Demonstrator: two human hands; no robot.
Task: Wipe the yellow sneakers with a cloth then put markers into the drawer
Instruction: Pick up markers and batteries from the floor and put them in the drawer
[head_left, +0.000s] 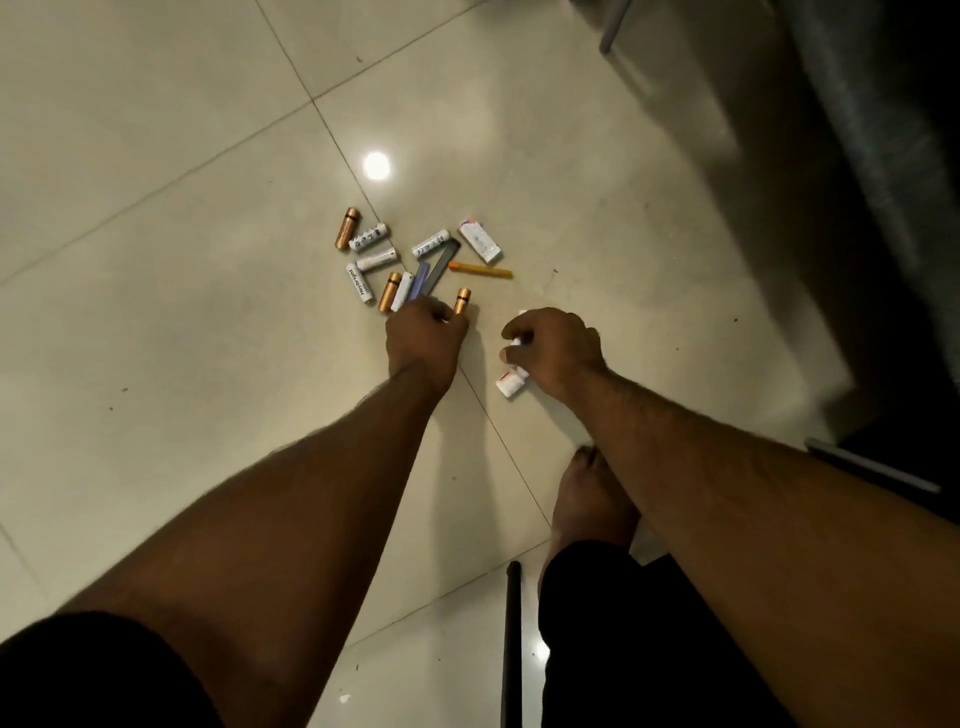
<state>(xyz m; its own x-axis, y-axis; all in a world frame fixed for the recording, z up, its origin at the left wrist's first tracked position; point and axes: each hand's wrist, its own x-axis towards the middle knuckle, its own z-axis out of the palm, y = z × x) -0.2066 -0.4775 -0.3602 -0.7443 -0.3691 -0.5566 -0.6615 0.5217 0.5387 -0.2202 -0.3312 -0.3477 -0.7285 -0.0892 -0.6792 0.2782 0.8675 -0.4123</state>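
Your markers (415, 265) lie scattered in a loose cluster on the tiled floor (182, 156), just beyond both of your hands. They are short capped cylinders, white ones and copper-coloured ones, with a thin orange marker (480, 270) at the right edge of the group and a purple marker (418, 280) angled through the middle. No drawer, cloth or sneakers are in view.

Your left hand (426, 335) is down at the near edge of the cluster with its fingers curled under, touching or just beside the near copper marker (461, 301). Whether it has closed on one cannot be told, since the back of the hand hides the fingertips. Your right hand (553, 348) is curled round at least one white marker (511, 383), whose capped end pokes out below the thumb.

Expect these to be light, rigid and smooth, so on the glossy tile they will likely roll or skid when nudged. Pinch each across the middle of the barrel, thumb on one side and fingers on the other, rather than by the cap, which could pull off. Gathering several side by side should be easier than chasing them singly. A full fist may let one slip out the end, so keep the barrels parallel in your palm.
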